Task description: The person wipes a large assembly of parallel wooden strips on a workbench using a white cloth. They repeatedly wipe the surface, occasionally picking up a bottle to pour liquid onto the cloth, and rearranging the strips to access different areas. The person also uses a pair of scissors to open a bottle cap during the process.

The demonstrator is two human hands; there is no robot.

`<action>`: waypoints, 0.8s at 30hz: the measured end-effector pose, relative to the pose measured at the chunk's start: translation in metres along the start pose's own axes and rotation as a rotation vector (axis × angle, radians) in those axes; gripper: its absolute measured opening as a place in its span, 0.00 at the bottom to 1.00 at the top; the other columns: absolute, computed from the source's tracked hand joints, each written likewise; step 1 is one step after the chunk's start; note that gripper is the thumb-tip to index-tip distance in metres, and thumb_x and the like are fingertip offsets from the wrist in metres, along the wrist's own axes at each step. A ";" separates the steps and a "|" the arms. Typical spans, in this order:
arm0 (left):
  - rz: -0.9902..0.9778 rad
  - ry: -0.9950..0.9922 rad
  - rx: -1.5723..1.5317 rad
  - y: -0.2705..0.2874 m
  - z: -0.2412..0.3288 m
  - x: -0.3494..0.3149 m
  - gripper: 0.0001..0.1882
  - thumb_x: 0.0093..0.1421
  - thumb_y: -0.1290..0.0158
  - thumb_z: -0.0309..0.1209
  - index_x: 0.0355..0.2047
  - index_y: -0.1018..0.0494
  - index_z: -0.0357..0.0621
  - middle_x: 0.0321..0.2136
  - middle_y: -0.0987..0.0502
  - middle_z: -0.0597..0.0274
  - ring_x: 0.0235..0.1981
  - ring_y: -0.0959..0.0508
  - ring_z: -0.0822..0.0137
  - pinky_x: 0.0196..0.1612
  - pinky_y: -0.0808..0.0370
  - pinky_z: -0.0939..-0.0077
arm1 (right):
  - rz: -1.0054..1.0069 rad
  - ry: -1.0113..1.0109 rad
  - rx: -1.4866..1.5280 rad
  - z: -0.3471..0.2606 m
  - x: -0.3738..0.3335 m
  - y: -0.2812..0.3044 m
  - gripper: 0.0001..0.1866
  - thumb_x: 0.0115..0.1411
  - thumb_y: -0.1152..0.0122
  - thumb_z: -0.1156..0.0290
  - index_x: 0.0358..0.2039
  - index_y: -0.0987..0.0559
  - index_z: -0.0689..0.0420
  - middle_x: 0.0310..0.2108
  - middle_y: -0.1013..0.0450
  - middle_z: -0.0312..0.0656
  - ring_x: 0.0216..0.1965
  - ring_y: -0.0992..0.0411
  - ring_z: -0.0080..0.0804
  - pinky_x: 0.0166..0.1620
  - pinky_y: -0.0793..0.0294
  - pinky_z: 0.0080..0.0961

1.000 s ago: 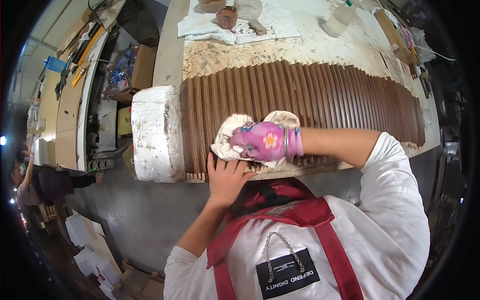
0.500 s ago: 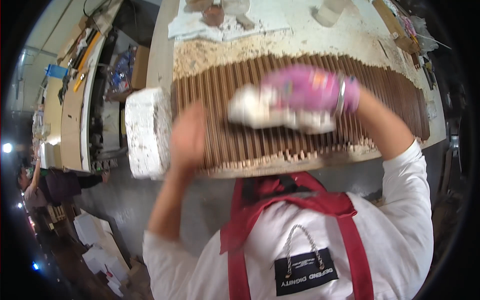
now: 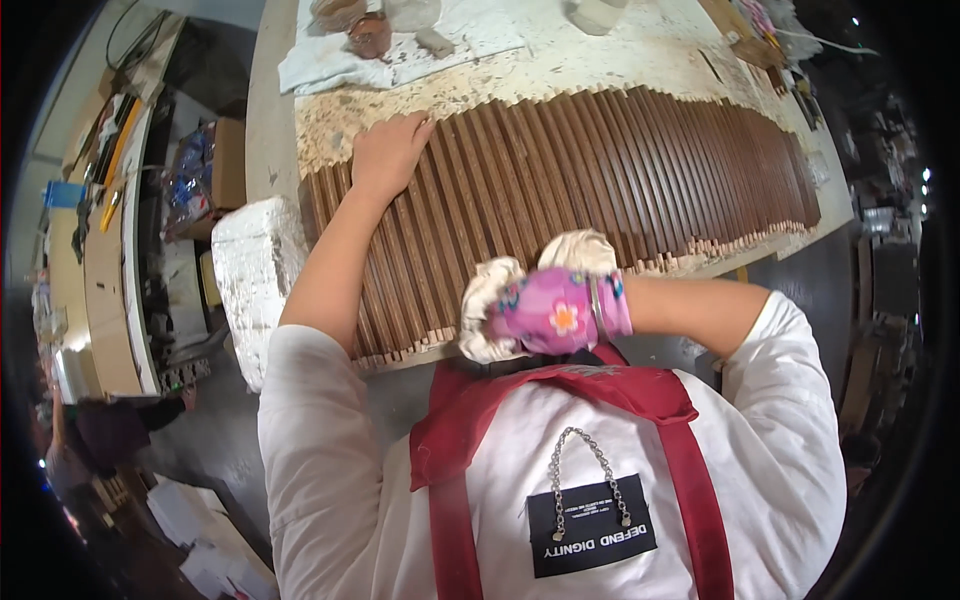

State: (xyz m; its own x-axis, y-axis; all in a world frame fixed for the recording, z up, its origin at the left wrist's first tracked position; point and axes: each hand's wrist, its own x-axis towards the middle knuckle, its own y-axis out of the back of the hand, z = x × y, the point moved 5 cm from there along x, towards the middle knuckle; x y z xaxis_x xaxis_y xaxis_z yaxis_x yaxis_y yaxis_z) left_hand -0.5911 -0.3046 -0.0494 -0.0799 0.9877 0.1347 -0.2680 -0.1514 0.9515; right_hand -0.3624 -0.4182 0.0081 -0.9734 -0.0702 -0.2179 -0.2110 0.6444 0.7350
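Note:
A long row of brown wooden sticks (image 3: 600, 170) lies side by side across the workbench. My left hand (image 3: 388, 152), bare, presses flat on the far left end of the row with its fingers spread. My right hand (image 3: 553, 310), in a pink flowered glove, is closed around a bunched cream cloth (image 3: 490, 300) at the near edge of the sticks, close to my chest. I wear a white shirt and a red apron.
A white foam block (image 3: 250, 270) sits against the left end of the bench. A white cloth with a brown jar (image 3: 372, 35) lies at the far side. Shelves with tools and boxes (image 3: 130, 200) stand to the left; papers lie on the floor.
My right hand with the cloth has come back from the middle of the sticks to the near edge. My left hand has moved up to the far left end of the row.

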 end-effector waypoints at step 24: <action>-0.093 -0.128 -0.265 -0.020 0.039 0.044 0.19 0.69 0.63 0.43 0.44 0.26 0.46 0.39 0.22 0.49 0.42 0.24 0.45 0.45 0.28 0.54 | 0.426 -0.149 -0.287 0.058 -0.007 0.039 0.09 0.49 0.40 0.70 0.33 0.25 0.54 0.28 0.26 0.44 0.29 0.24 0.44 0.29 0.25 0.40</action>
State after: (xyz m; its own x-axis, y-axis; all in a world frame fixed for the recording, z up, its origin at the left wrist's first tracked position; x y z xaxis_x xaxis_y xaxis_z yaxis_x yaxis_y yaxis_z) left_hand -0.5521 -0.2561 -0.0522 0.0740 0.9923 0.0998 -0.5106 -0.0482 0.8585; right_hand -0.3583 -0.3482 0.0015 -0.9593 0.2747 0.0649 0.1642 0.3563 0.9198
